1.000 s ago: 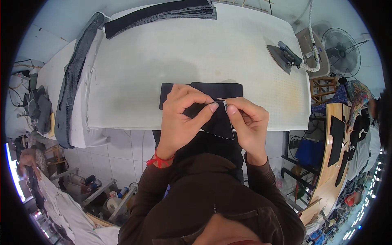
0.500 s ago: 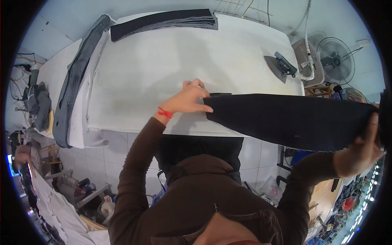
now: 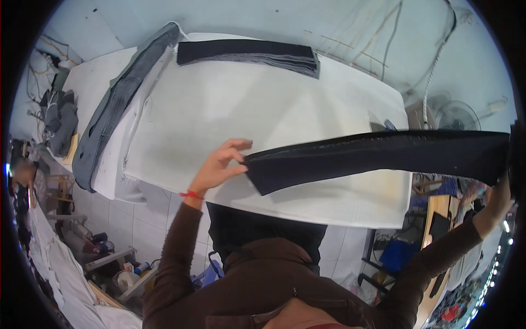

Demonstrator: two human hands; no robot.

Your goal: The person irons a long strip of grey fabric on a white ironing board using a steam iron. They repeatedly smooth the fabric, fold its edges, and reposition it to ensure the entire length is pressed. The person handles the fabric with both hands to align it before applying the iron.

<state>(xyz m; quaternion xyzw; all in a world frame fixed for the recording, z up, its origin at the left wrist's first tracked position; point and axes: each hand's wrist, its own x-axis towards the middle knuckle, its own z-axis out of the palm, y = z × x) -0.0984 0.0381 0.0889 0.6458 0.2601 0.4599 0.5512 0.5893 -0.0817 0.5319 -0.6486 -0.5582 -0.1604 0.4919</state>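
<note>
Dark cloth (image 3: 378,156) stretched over a white counter (image 3: 219,104)
Left hand (image 3: 216,167) and right hand (image 3: 495,205) pinch its ends; fan (image 3: 457,117) near pale wall (image 3: 246,22).

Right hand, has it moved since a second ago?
Yes, the right hand moved right: it was over the near edge of the white table, and now it is out beyond the table's right end.

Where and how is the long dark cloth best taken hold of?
Probably by the two ends of the long dark cloth, pinched from left and right: it looks thin and spans sideways between the left hand and the right hand.
</note>
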